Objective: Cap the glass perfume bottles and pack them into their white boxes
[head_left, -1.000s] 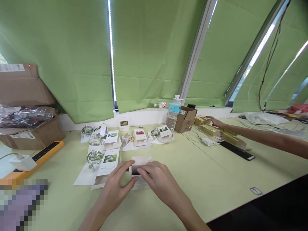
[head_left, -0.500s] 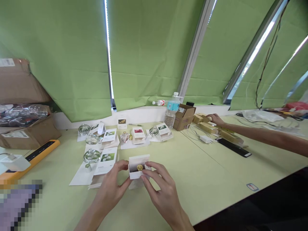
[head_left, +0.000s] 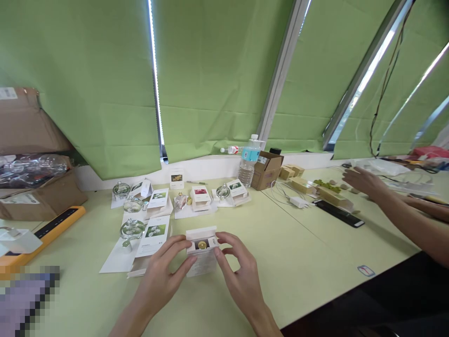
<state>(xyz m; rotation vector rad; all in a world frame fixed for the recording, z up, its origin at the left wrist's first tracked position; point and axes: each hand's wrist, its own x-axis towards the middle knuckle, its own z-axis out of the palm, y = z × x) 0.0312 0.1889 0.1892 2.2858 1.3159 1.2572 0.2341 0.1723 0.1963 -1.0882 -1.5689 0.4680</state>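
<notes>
Hands (head_left: 168, 264) (head_left: 240, 269) hold white box (head_left: 201, 231) from both sides, fingers bent.

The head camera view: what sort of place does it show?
Probably a shared office or workshop: green blinds hang by slanted window frames, an orange power strip lies on the pale table, and another person's hand is over the same table.
</notes>
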